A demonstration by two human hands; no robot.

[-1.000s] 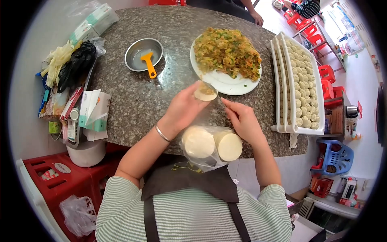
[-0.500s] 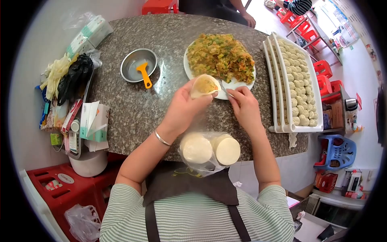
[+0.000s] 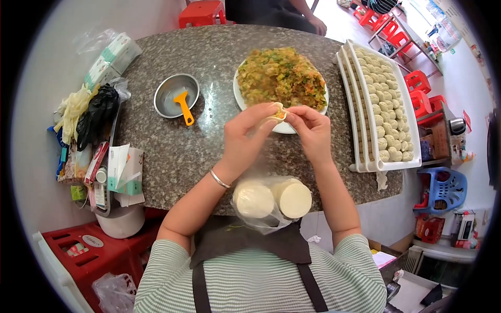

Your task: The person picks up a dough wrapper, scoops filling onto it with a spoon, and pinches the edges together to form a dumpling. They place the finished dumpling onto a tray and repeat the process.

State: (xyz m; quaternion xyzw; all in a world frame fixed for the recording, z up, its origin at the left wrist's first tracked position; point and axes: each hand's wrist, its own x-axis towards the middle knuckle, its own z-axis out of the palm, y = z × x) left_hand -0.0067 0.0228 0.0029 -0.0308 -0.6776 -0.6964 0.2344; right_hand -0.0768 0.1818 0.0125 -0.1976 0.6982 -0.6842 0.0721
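Observation:
A round dough wrapper (image 3: 278, 114) with some filling in it is cupped in my left hand (image 3: 248, 130), its edge folded up. My right hand (image 3: 312, 130) pinches the wrapper's right edge between thumb and finger. Just beyond both hands, a heap of chopped filling (image 3: 282, 75) covers most of a white plate (image 3: 239, 96). Nearer my body, two stacks of round wrappers (image 3: 295, 200) sit in a clear plastic bag (image 3: 258, 221) at the table's front edge.
Stacked white trays (image 3: 412, 128) of filled buns (image 3: 383, 112) stand at the right. A metal bowl (image 3: 166, 107) with an orange-handled scraper (image 3: 183, 109) is at the left, past it boxes and bags. A person (image 3: 271, 13) is across the table (image 3: 182, 161).
My right hand has moved left to the wrapper, and the tool it held near the plate no longer shows. The wrapper is now more folded. The view has shifted slightly.

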